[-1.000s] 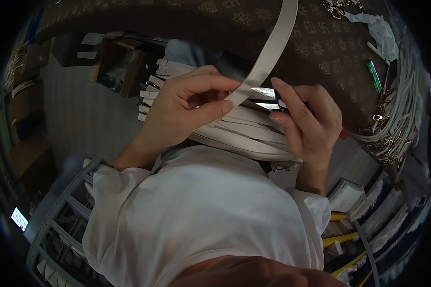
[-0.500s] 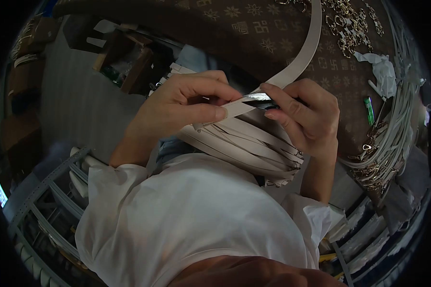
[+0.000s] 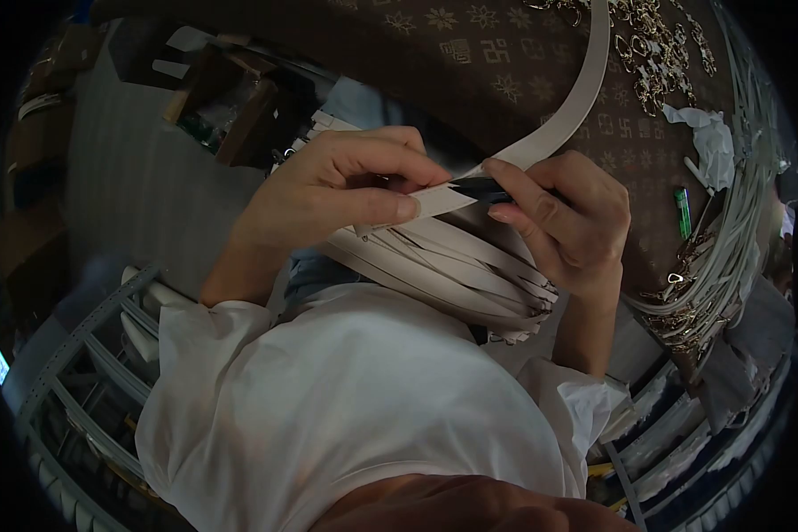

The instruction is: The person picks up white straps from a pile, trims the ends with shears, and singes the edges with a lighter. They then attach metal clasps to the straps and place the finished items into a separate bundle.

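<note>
My left hand (image 3: 346, 182) pinches the end of a cream strap (image 3: 441, 202) between thumb and fingers. From there the strap runs behind my right fingers and curves up over the cloth-covered table. My right hand (image 3: 563, 213) is closed around small thread snips (image 3: 481, 189), mostly hidden by the fingers. Their dark blades point left and meet the strap's edge close to my left fingertips. Across my lap, below both hands, lies a thick bundle of cream straps (image 3: 452, 266).
A brown patterned cloth (image 3: 541, 62) covers the table ahead. On it are gold metal clasps (image 3: 652, 53), crumpled white plastic (image 3: 711, 142), a green lighter-like object (image 3: 683, 211) and hanging pale straps (image 3: 727, 257). Boxes (image 3: 239, 115) stand left; a metal rack (image 3: 89, 332) is lower left.
The snips have turned in my right hand; their bright blade face now looks dark. Both hands stay nearly in place on the strap. The view has shifted slightly.
</note>
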### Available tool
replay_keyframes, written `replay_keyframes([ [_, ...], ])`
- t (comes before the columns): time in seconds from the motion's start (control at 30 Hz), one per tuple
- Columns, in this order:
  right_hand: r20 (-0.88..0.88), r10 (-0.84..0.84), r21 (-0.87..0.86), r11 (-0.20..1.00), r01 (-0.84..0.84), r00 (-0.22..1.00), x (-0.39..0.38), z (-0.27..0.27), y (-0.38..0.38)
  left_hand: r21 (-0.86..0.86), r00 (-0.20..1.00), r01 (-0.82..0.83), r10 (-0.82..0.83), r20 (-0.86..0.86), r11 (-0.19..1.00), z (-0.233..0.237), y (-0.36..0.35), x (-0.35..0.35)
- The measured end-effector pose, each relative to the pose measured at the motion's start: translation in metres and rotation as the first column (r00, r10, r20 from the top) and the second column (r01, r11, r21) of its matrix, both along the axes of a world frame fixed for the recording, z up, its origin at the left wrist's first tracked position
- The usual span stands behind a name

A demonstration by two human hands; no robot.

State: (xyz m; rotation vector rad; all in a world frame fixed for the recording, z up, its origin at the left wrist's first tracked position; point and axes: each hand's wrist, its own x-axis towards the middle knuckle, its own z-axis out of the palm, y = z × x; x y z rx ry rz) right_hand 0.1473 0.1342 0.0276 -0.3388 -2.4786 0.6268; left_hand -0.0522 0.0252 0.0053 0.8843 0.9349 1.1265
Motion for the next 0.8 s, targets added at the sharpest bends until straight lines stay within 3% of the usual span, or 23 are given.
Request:
replay_keyframes([
  [0.3, -0.022, 0.022, 0.052, 0.998, -0.021, 1.000, 0.001, -0.006, 0.002, 0.023, 0.999, 0.008, -0.007, -0.042, 1.000, -0.001, 0.002, -0.001],
  [0.37, -0.025, 0.019, 0.059, 0.998, -0.018, 1.000, 0.001, -0.007, 0.002, 0.093, 0.995, 0.075, -0.069, -0.072, 0.993, -0.005, 0.003, -0.004],
  [0.53, -0.046, 0.022, 0.085, 0.996, -0.018, 0.999, 0.006, -0.013, 0.001, 0.016, 0.997, 0.069, -0.069, -0.025, 0.997, -0.005, 0.003, -0.002],
  [0.63, -0.066, -0.084, -0.058, 0.995, 0.080, 0.994, 0.010, -0.017, -0.004, -0.015, 0.999, 0.029, -0.030, -0.025, 0.999, -0.005, 0.001, 0.000],
  [0.67, -0.262, -0.319, -0.408, 0.892, 0.195, 0.911, 0.011, -0.022, -0.011, -0.027, 0.999, 0.005, -0.006, -0.037, 1.000, -0.004, 0.000, 0.001],
  [0.7, -0.341, -0.576, -0.720, 0.668, 0.188, 0.742, 0.011, -0.023, -0.019, -0.027, 0.999, 0.005, -0.006, -0.036, 1.000, -0.004, -0.001, 0.002],
  [0.77, -0.311, -0.580, -0.840, 0.538, 0.067, 0.753, 0.009, -0.016, -0.033, -0.020, 0.998, -0.019, 0.018, -0.056, 1.000, -0.003, -0.004, 0.007],
  [0.8, -0.154, -0.561, -0.902, 0.416, 0.116, 0.813, 0.012, -0.022, -0.041, -0.020, 0.998, -0.014, 0.013, -0.054, 1.000, -0.002, -0.005, 0.009],
])
